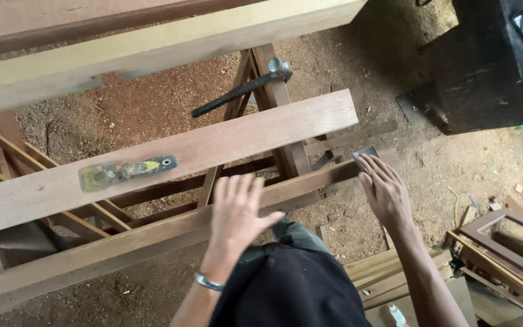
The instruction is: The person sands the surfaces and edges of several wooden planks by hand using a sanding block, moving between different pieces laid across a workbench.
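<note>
Soft, even daylight, faint shadows; the left hand [236, 209] is motion-blurred, everything beyond its fingers stays sharp.

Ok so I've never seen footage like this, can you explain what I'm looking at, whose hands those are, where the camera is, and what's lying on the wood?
There is no machine here. One camera sits on a person's head and looks down, so the two bare hands belong to the wearer. The left hand, with a metal bracelet at the wrist, rests flat on a long narrow wooden rail. The right hand presses a small grey pad, which looks like sandpaper, against the far end of that rail. Beyond the rail lies a wider plank with a paint-stained putty knife on it. Further back, a hammer rests on a wooden trestle that carries the wood. The ground below is covered in sawdust, and more wooden frames are stacked at the right.
</note>
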